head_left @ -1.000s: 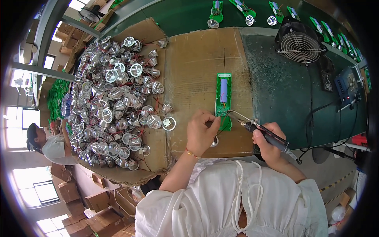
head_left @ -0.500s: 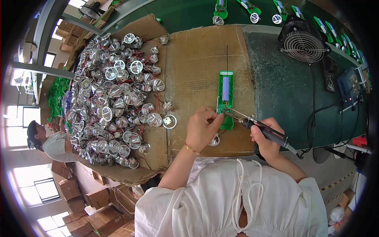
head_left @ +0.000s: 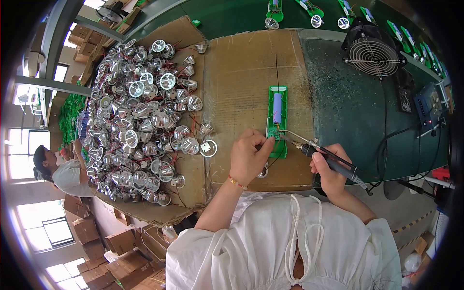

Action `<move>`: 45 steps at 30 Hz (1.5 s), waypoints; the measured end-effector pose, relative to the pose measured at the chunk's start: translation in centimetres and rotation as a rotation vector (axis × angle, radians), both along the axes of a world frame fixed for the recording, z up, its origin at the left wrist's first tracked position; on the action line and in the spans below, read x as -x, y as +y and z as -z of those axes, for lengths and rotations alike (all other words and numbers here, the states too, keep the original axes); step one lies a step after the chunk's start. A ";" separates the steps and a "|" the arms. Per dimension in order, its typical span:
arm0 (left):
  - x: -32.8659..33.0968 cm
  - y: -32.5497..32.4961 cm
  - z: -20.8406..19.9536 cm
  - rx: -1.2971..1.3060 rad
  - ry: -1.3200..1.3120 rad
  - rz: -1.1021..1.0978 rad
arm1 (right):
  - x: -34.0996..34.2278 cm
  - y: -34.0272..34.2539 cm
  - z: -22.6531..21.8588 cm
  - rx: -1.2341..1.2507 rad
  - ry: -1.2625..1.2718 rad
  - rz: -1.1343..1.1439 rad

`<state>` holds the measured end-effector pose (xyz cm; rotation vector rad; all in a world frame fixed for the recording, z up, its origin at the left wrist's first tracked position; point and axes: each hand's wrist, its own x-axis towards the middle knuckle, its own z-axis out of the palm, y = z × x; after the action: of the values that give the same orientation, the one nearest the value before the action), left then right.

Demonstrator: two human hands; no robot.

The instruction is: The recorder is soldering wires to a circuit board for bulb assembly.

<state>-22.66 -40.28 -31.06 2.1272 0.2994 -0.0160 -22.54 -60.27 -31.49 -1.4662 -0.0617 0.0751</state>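
A green plastic lamp housing (head_left: 283, 104) lies lengthwise before me on the cardboard, its long side facing away. Inside it sit a purple cylindrical battery cell (head_left: 277, 107) with red wires and a small green circuit board (head_left: 273, 133). My right hand (head_left: 330, 170) grips a soldering iron (head_left: 333, 165) with a thin metal feed tube, its tip at the board. My left hand (head_left: 250, 153) is closed in a pinch at the board's left edge; what the fingertips hold is too small to make out. A silver reflector (head_left: 263, 171) shows partly below that hand, a dark wire running near it.
A cardboard box (head_left: 186, 36) heaped with silver reflectors (head_left: 145, 125) stands at left. A black fan (head_left: 372, 55) and a blue soldering station (head_left: 427, 108) are on the right, cables trailing. More green housings (head_left: 345, 8) line the far side. Another person (head_left: 67, 169) is at far left.
The soldering iron's tip has shifted slightly up and right at the board. My left hand has moved a little, covering more of the reflector.
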 end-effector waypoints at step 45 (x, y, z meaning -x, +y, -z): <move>-39.0 16.2 -3.1 -1.238 -0.009 -0.157 | -4.7 -4.4 3.6 0.098 -0.094 0.117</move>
<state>16.31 -24.10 -27.96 3.3104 0.5610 0.3549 -17.87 -64.62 -35.06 -1.5680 -0.0483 -0.0872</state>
